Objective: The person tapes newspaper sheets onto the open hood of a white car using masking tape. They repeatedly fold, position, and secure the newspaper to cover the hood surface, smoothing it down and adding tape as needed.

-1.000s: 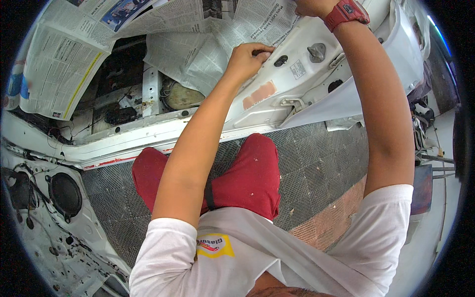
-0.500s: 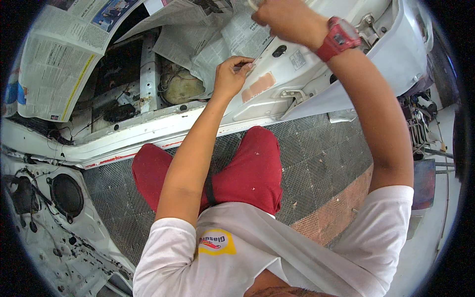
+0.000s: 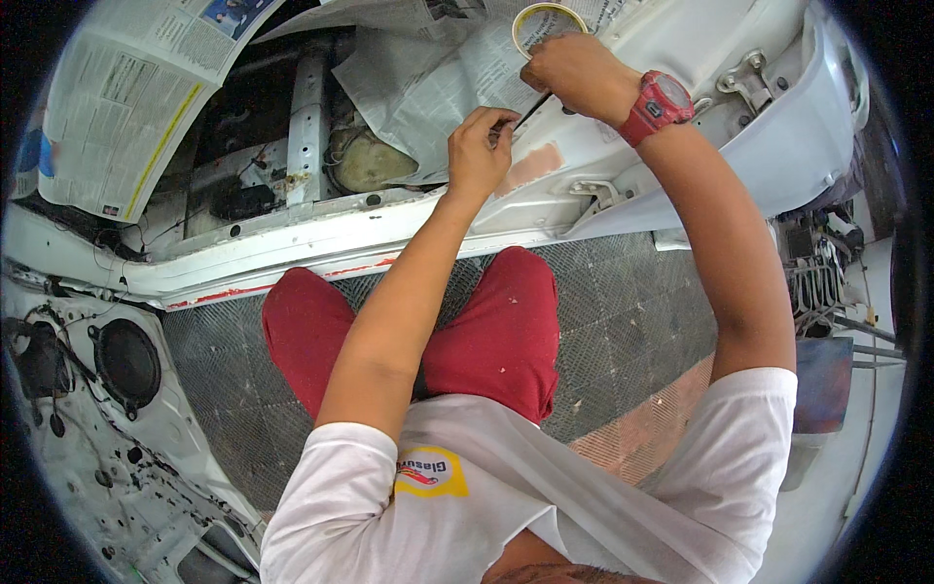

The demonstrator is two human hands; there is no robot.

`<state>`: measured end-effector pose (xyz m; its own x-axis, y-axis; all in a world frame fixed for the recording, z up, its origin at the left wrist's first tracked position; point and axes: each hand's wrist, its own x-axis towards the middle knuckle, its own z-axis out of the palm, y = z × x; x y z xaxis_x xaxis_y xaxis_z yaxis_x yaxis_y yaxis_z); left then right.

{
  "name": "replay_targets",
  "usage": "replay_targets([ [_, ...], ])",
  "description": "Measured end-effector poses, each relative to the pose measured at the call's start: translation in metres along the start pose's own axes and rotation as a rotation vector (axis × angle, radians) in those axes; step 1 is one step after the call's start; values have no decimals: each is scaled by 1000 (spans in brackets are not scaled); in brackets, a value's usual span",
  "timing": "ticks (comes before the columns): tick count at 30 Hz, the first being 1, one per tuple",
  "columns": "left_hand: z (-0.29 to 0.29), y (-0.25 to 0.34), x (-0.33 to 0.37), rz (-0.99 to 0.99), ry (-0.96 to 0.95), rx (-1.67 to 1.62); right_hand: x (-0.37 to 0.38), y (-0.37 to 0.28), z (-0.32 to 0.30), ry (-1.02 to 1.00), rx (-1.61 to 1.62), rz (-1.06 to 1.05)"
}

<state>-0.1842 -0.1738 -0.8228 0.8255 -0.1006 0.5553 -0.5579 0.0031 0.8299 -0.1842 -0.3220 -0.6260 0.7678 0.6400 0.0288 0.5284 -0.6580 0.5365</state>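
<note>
My right hand [image 3: 579, 78], with a red watch on the wrist, is closed on a roll of tape [image 3: 519, 35] whose pale ring stands up beyond the fingers. My left hand [image 3: 477, 151] is pinched at the lower edge of the newspaper sheet [image 3: 423, 92]. Between the two hands runs a thin dark-looking strip of tape [image 3: 531, 113], its near end at my left fingertips. Under it lies the white car body pillar [image 3: 584, 146], with a pinkish-brown patch [image 3: 533, 167] just right of my left hand.
More newspaper [image 3: 126, 107] drapes over the left of the car opening. A white door sill [image 3: 321, 234] crosses before my knees. At lower left stands a stripped door panel with a black speaker [image 3: 128, 368]. A whitish panel with hinges [image 3: 749, 83] stands at right, above dark floor tiles [image 3: 623, 302].
My right hand has come down and nearer with the roll, which now shows fully. My left hand has shifted slightly right, and the view has shifted a little.
</note>
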Motion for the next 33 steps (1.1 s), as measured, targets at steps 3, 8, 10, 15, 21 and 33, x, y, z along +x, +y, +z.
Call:
replay_targets([
  [3,1,-1,-3,60,11,-12,0,2,0,-57,-3,19],
  [8,-1,-7,2,31,-57,-24,5,1,2,-108,-57,36],
  [10,-2,-9,4,-28,-95,-62,7,-1,2,-116,-73,51],
  [15,-4,-7,-4,-195,-127,-181,6,-2,-8,-146,-92,42],
  [21,0,8,-8,-136,-166,-30,-4,-10,-23,-148,-206,56],
  [33,30,79,60,13,-166,-137,-25,29,-111,-205,-385,139],
])
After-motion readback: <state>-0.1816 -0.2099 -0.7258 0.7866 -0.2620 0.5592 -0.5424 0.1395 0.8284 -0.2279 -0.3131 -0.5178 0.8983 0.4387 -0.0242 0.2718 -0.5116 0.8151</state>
